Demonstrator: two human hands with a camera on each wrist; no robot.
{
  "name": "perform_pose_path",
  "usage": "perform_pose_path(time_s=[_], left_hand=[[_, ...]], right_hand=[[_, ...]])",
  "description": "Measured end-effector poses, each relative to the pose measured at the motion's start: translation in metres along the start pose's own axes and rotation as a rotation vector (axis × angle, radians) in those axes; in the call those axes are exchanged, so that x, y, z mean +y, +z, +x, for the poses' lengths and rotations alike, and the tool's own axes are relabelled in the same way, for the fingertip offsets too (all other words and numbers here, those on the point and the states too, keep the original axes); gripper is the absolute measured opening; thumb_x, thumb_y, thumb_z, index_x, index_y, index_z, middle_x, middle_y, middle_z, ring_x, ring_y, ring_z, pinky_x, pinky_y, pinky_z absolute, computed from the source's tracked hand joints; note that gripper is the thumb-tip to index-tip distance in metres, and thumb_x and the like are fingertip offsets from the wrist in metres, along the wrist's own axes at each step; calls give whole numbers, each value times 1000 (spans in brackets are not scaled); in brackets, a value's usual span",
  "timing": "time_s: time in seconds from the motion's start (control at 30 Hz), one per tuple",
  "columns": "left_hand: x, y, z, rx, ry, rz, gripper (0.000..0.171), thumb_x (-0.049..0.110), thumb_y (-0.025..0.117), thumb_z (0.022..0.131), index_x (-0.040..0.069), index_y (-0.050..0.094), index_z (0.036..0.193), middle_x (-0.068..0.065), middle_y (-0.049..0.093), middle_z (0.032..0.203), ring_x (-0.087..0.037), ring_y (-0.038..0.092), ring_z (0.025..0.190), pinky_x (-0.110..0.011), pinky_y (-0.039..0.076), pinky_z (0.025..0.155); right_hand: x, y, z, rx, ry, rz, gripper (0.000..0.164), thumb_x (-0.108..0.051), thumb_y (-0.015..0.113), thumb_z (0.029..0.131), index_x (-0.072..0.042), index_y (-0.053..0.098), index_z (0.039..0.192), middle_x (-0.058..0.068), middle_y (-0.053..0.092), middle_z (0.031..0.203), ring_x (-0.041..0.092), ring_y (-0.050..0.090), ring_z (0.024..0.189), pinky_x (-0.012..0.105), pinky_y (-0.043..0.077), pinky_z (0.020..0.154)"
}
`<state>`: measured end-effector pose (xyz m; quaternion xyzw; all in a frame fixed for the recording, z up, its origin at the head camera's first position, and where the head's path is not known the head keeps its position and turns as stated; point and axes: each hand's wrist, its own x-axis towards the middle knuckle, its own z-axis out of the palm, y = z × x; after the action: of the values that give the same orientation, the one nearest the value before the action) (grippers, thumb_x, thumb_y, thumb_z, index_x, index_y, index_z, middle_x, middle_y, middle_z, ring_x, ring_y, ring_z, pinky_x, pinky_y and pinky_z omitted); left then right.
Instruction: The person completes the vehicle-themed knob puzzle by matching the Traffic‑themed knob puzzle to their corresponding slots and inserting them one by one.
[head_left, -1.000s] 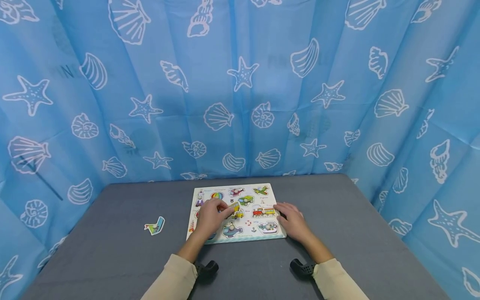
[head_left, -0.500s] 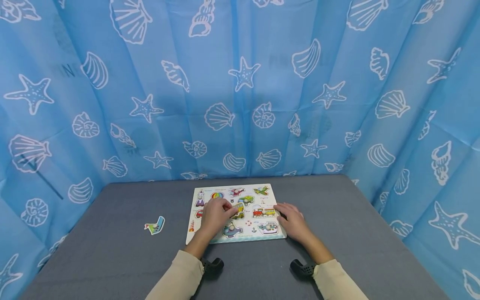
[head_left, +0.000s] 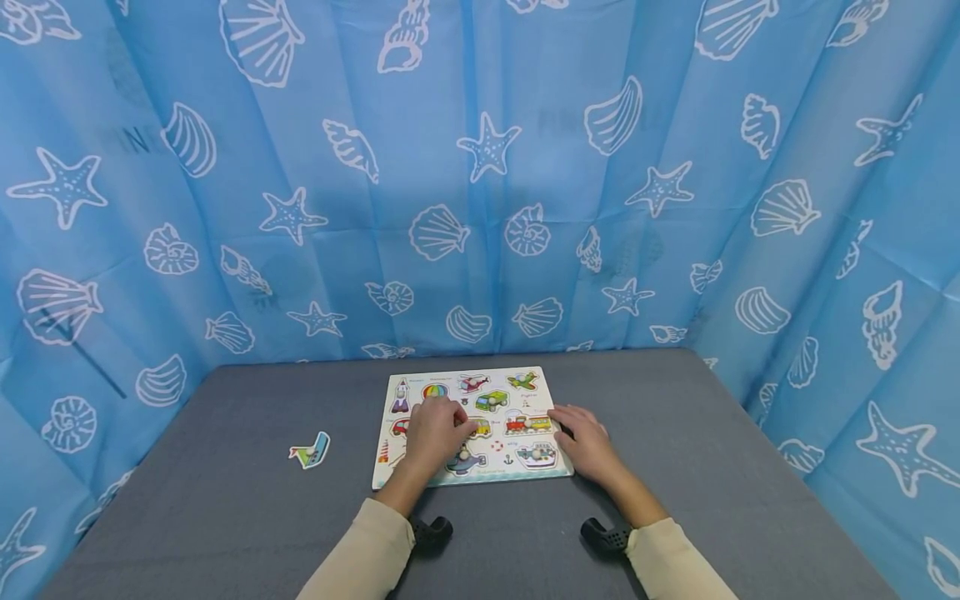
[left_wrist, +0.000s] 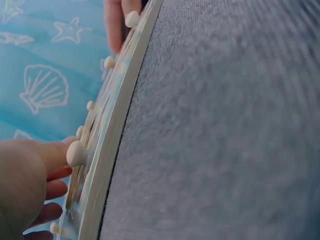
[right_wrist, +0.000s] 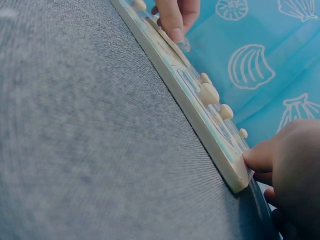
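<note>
A wooden peg puzzle board (head_left: 536,473) with vehicle pieces lies on the grey table. My left hand (head_left: 433,429) is over its middle, thumb and fingertips pinching the yellow bus puzzle piece (head_left: 481,427), which is partly hidden by the hand. In the right wrist view the left hand (right_wrist: 174,17) has its fingertips low, close over the board. My right hand (head_left: 585,437) holds the board's right edge, its thumb (right_wrist: 260,156) on the edge near the corner. The train piece (head_left: 528,424) and the ship piece (head_left: 537,455) lie nearest to it.
A sailboat-like puzzle piece (head_left: 310,451) in green, blue and white lies on the table left of the board. Round wooden knobs (right_wrist: 209,93) stick up from the pieces on the board. A blue shell-print curtain (head_left: 480,208) hangs behind the table.
My left hand has moved slightly right and lowered the bus piece, first tilted above its printed place, down onto the board. The right hand has stayed at the board's edge.
</note>
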<state>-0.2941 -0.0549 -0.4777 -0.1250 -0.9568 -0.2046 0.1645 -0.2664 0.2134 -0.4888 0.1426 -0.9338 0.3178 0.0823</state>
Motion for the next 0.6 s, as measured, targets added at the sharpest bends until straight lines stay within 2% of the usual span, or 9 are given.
perform_pose_path(time_s=[0.23, 0.4, 0.6], left_hand=[[1, 2, 1, 21, -18, 36, 29, 42, 78, 79, 23, 61, 65, 10, 49, 65, -16, 51, 73, -38, 39, 70], [3, -1, 1, 31, -18, 39, 33, 40, 80, 78, 23, 56, 63, 8, 48, 63, -16, 50, 69, -38, 38, 66], [6, -4, 1, 12, -42, 46, 36, 37, 80, 79, 22, 53, 61, 7, 46, 61, -16, 47, 66, -37, 36, 64]], right_hand=[[-3, -2, 0, -5, 17, -2, 41, -6, 58, 94, 2, 55, 134, 20, 49, 141, 41, 34, 135, 63, 23, 101], [-3, -2, 0, 0, 8, -12, 40, -5, 58, 93, 2, 56, 133, 21, 50, 140, 42, 35, 134, 63, 25, 100], [-3, -1, 0, -5, 14, -4, 41, -6, 58, 94, 1, 55, 134, 20, 49, 141, 41, 34, 135, 62, 24, 101]])
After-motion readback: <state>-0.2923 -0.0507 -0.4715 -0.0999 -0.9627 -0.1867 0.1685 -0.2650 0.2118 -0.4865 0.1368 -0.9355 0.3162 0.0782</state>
